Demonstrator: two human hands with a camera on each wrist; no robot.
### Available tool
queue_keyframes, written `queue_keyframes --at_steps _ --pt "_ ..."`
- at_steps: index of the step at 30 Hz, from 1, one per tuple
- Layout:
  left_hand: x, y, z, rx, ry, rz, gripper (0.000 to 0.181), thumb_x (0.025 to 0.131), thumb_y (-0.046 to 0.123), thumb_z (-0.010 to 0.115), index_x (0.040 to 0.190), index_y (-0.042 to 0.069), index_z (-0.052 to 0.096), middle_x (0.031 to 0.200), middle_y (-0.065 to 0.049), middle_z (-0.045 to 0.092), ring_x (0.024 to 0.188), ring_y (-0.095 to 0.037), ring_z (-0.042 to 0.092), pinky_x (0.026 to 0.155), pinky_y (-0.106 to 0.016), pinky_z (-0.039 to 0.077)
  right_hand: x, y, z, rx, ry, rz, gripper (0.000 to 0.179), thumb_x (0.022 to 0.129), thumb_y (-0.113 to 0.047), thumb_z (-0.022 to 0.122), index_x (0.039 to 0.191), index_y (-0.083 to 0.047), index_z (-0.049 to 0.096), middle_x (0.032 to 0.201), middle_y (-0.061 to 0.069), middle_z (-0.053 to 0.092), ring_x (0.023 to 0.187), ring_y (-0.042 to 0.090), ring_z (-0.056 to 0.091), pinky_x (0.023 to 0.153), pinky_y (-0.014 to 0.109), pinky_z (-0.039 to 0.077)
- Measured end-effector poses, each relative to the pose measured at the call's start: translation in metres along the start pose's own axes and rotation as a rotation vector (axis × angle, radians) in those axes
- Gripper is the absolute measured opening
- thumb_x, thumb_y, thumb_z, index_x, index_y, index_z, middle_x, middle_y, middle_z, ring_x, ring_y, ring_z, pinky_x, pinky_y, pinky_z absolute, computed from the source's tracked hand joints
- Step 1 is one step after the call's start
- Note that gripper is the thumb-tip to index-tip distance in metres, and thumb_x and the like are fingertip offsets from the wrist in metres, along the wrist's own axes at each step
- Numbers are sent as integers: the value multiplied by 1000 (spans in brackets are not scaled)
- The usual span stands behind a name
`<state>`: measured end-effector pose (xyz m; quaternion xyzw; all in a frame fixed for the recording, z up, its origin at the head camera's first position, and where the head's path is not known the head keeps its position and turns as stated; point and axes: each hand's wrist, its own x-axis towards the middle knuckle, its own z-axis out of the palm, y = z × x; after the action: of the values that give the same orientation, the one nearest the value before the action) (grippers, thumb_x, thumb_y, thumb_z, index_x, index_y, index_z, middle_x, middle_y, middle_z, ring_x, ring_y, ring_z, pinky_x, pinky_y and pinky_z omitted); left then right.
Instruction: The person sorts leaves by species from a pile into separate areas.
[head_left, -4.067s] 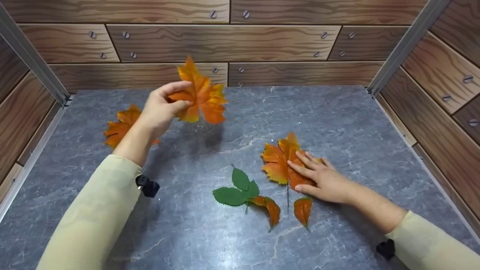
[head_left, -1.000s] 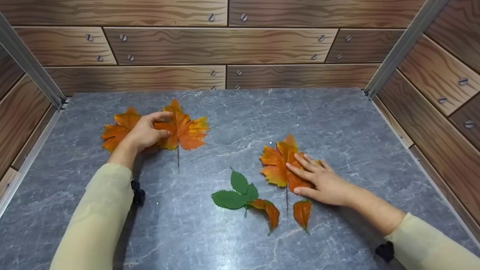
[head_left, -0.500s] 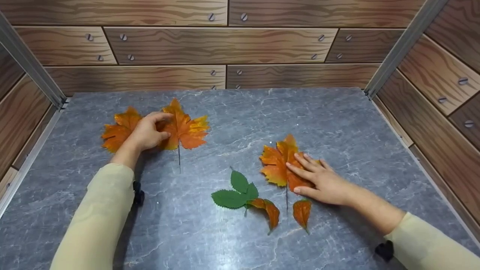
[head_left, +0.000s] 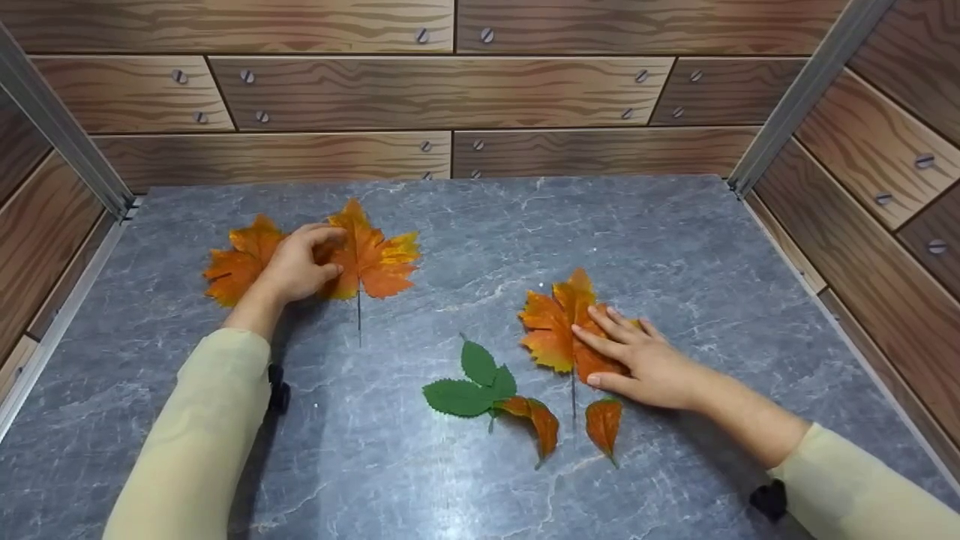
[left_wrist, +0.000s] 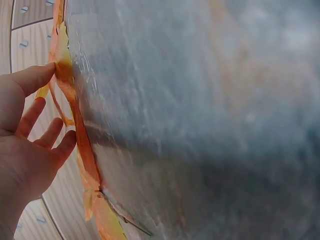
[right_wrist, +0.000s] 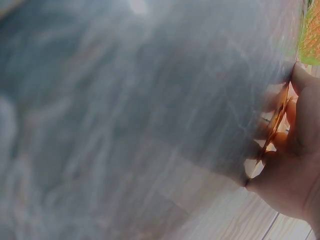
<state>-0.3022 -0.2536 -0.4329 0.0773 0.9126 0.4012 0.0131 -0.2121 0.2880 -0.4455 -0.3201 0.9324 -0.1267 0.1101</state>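
Observation:
At the left of the table, two orange maple leaves lie side by side in the head view. My left hand (head_left: 301, 262) is over the left part of the nearer-to-centre maple leaf (head_left: 364, 259), with thumb and forefinger spread apart on it. In the left wrist view its fingers (left_wrist: 62, 147) are loosely bent at the leaf. The other maple leaf (head_left: 238, 262) is partly hidden behind that hand. My right hand (head_left: 652, 364) rests with straight, spread fingers on a third maple leaf (head_left: 551, 322), pressing it to the table.
Below the right-hand leaf lie a green three-part leaf sprig (head_left: 461, 396), a curled orange-brown leaf (head_left: 544, 427) and a small orange-brown leaf (head_left: 604, 427). The grey marbled table (head_left: 375, 450) is bordered by wood-patterned walls (head_left: 442, 90) with metal corner posts.
From raised in the air, my left hand has brought its maple leaf down to the table beside the left one. Lately that leaf shifts slightly right. The right hand stays put.

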Motion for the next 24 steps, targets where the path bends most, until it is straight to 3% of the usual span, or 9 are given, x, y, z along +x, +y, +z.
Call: queue_keyframes --at_steps 15,24 --pt "0 -2 0 28 16 31 55 101 5 71 154 1 54 165 -22 38 152 -43 35 125 -57 27 0 -1 -1 2 1 -2 73 107 -59 53 169 -27 30 177 11 13 161 42 9 121 77 7" --pt "-9 0 0 117 30 94 55 103 12 70 154 0 54 163 -24 40 150 -47 36 124 -62 25 -1 -1 -1 0 3 -1 74 107 -59 53 169 -28 30 177 11 13 161 43 10 120 77 8"
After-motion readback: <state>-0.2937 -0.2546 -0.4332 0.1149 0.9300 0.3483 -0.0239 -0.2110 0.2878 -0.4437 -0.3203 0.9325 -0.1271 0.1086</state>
